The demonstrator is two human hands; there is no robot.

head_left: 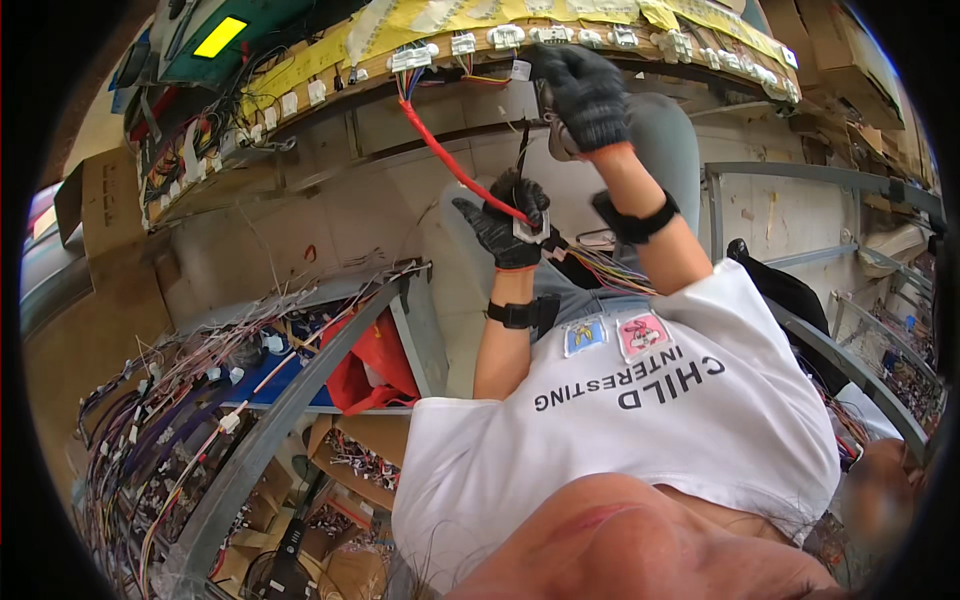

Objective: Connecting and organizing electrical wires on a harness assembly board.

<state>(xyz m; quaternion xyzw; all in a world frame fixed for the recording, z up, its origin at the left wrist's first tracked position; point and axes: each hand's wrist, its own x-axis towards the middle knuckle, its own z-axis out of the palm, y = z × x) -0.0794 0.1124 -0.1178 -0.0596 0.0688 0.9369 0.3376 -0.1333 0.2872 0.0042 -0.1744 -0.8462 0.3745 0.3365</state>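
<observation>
My left hand (505, 215), in a black knit glove, is closed around a wire harness beside a white rectangular connector housing (531, 228). A red-sleeved cable (440, 150) runs from that hand up to a white connector (411, 58) on the board. Several multicoloured wires (600, 268) trail from the housing toward my lap. A thin black strip (523, 145) rises from the left fingers. My right hand (585, 100), gloved alike, has curled fingers at the board's front edge, beside a small white tag (521, 70); what it grips is hidden.
A long wooden board (330, 62) with yellow tape and white connectors spans the far side. A teal device (205, 40) with a lit yellow screen stands far left. Metal rails (290, 400) draped with wires (180, 400), a red bag (365, 365) and cardboard boxes (120, 250) lie left; more metal frames (820, 180) stand right.
</observation>
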